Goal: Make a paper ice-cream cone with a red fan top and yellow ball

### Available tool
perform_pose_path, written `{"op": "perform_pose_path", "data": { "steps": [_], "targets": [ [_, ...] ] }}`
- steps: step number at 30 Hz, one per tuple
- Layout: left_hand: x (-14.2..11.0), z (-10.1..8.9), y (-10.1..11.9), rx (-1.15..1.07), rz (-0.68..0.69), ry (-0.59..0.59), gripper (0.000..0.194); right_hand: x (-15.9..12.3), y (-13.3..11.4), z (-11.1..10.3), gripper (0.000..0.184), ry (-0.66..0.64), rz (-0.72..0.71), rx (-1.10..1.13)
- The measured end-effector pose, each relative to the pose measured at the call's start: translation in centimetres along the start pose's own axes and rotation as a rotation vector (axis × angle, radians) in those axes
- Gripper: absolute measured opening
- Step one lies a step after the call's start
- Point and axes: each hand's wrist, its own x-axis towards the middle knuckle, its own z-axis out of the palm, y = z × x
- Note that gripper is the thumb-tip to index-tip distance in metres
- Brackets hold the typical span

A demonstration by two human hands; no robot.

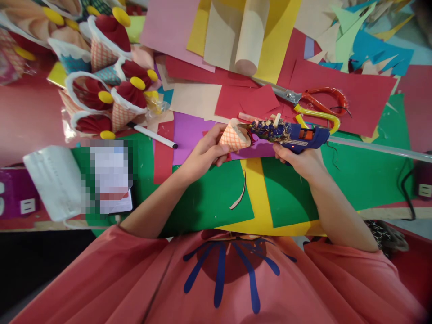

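Note:
My left hand (205,150) is closed round a small paper cone (234,136) with an orange grid pattern, its open end facing right. My right hand (299,159) grips a blue glue gun (290,134) crusted with scraps, its nozzle pointing left into the cone's mouth. A clear glue stick (378,148) sticks out of the gun's back to the right. Both hands hover over green (209,198) and yellow paper sheets (261,202).
Several finished cone bouquets (111,90) with red and yellow centres lie at the upper left. Scissors (313,103) with red and yellow handles rest above the gun. A rolled beige sheet (251,36), a black-tipped pen (155,136), a white mask (54,180) and scattered coloured paper surround them.

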Motion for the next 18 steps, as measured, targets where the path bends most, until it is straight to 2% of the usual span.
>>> {"op": "perform_pose_path", "data": {
  "steps": [7,11,18],
  "targets": [
    [0.13,0.05,-0.16,-0.037,0.020,-0.047,0.033,-0.10,-0.46,0.05,0.026,0.004,0.018,0.012],
    [-0.02,0.05,0.25,-0.015,-0.021,-0.039,0.040,-0.15,-0.61,0.12,0.029,0.010,0.021,0.005],
    [-0.04,0.17,0.31,0.123,0.028,-0.038,0.054,-0.35,-0.72,0.06,0.027,0.006,0.037,0.000]
  ]
}}
